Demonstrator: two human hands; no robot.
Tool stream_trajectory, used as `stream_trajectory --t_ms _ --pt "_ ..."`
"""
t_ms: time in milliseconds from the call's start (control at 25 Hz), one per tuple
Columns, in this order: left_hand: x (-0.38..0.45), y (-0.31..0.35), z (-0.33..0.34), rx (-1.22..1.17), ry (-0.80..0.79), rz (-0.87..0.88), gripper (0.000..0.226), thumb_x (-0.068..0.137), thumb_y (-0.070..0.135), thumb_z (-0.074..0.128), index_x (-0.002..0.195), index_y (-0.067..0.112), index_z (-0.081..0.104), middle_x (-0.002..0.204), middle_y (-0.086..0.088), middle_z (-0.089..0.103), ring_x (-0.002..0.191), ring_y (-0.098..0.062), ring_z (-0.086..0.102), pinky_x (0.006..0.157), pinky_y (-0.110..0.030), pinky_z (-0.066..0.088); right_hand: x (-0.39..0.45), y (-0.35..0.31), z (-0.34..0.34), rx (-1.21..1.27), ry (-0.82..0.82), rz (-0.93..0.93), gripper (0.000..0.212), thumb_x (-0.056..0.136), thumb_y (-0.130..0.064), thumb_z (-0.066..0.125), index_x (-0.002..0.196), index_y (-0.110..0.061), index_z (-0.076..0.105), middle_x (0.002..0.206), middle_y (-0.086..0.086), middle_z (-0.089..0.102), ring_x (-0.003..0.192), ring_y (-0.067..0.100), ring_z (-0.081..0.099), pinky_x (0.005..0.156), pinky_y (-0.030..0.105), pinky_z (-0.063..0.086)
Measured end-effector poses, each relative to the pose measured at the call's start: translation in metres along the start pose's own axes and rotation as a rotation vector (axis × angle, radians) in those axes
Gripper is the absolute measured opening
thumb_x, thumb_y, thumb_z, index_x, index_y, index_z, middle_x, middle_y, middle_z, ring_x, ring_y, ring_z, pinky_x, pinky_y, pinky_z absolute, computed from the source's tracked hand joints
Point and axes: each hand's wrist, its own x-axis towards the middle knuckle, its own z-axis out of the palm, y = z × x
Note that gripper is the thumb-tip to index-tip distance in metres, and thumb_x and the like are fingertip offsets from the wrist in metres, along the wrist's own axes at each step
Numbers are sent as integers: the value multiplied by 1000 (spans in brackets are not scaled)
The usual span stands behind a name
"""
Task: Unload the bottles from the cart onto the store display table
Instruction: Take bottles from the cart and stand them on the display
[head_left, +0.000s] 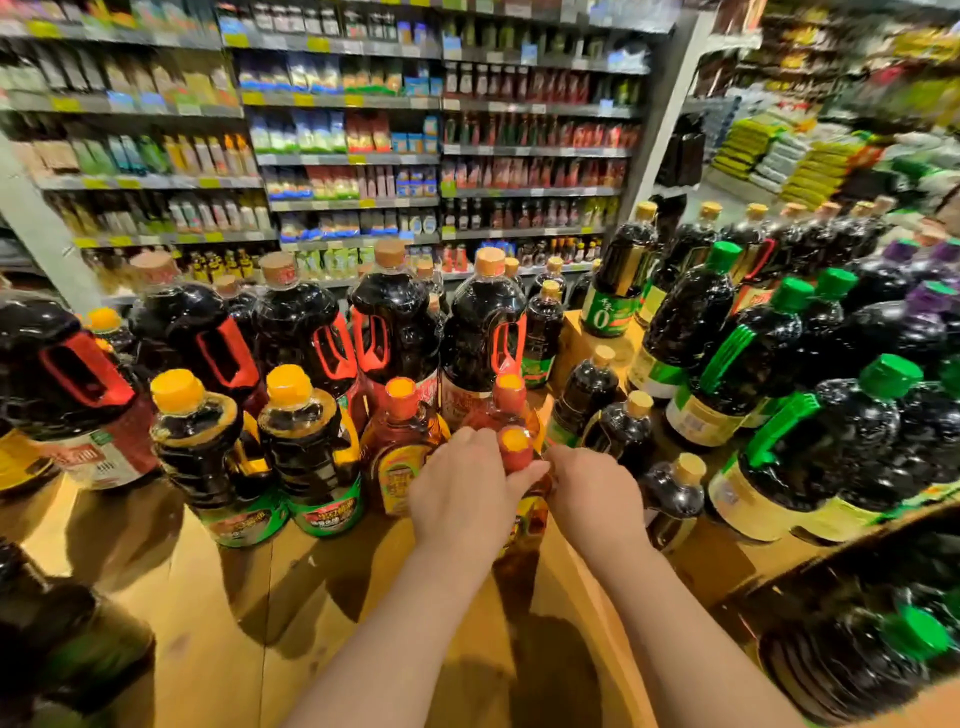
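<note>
Both hands meet on one amber bottle (519, 457) with an orange cap, standing on the wooden table (218, 597) at the front of a row of like bottles, probably so it can be set upright and squared with its neighbours: the left hand (462, 493) wraps the neck and shoulder from about 9 o'clock, thumb just under the cap, while the right hand (597, 499) cups the body from 3 o'clock. A matching amber bottle (400, 447) stands just beside it at 9 o'clock, dark soy-sauce bottles with red handles (395, 332) rank behind at 12 o'clock, and green-capped bottles (779, 415) crowd 2 o'clock; the cart is out of view
</note>
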Motion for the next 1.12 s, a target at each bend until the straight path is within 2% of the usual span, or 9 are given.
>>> stream_trajectory --t_ms 280,440,560,640,680,760,840,960,1120 --pt "5 16 19 -61 -6 -49 53 79 77 50 105 32 58 97 13 53 88 -13 57 61 -30 49 8 21 19 25 43 45 18 86 -19 52 100 -26 61 84 -3 61 78 22 62 60 36 55" --pt "0 23 17 -31 -13 -91 53 77 78 51 103 32 60 95 14 54 88 -13 58 63 -31 50 6 27 17 56 36 15 28 87 -16 49 110 -25 64 93 0 63 84 22 62 63 36 55" --pt "-2 28 15 -19 -32 -136 54 76 79 53 103 33 61 96 12 57 91 -16 60 67 -36 55 1 30 13 117 -7 4 32 91 -19 48 120 -25 58 97 2 65 88 24 63 65 36 55" --pt "-8 29 13 -35 -69 -169 66 76 78 55 127 36 55 114 9 60 107 -20 60 74 -36 55 -9 32 9 142 6 15 32 93 -28 48 125 -24 52 97 2 66 87 24 64 63 34 54" --pt "-15 29 11 -60 -86 -204 82 74 79 56 142 34 44 128 7 57 117 -22 56 79 -36 54 -18 33 6 162 37 23 29 94 -32 48 121 -23 52 94 0 67 84 22 65 60 33 53" --pt "-34 25 8 -118 -67 -287 100 72 80 56 153 30 25 143 7 47 129 -19 48 86 -39 50 -40 35 0 235 81 6 24 94 -38 46 109 -22 55 85 -2 66 77 19 65 55 30 49" --pt "-60 22 3 -97 11 -319 88 76 78 55 148 32 36 139 10 50 124 -15 52 87 -36 53 -60 35 -6 301 54 -85 23 94 -40 46 101 -23 58 81 -2 65 76 20 64 56 31 47" --pt "-106 16 -13 -15 43 -352 50 88 66 52 125 34 62 121 13 62 106 -11 60 81 -34 55 -76 24 -17 298 -35 -288 23 93 -42 46 97 -24 60 83 -2 66 82 21 62 60 32 44" --pt "-169 11 -45 43 136 -465 37 90 62 51 108 35 69 105 16 67 94 -7 60 73 -29 54 -117 -17 -33 355 -110 -488 20 92 -42 47 93 -27 60 86 -3 68 83 21 63 57 30 40"
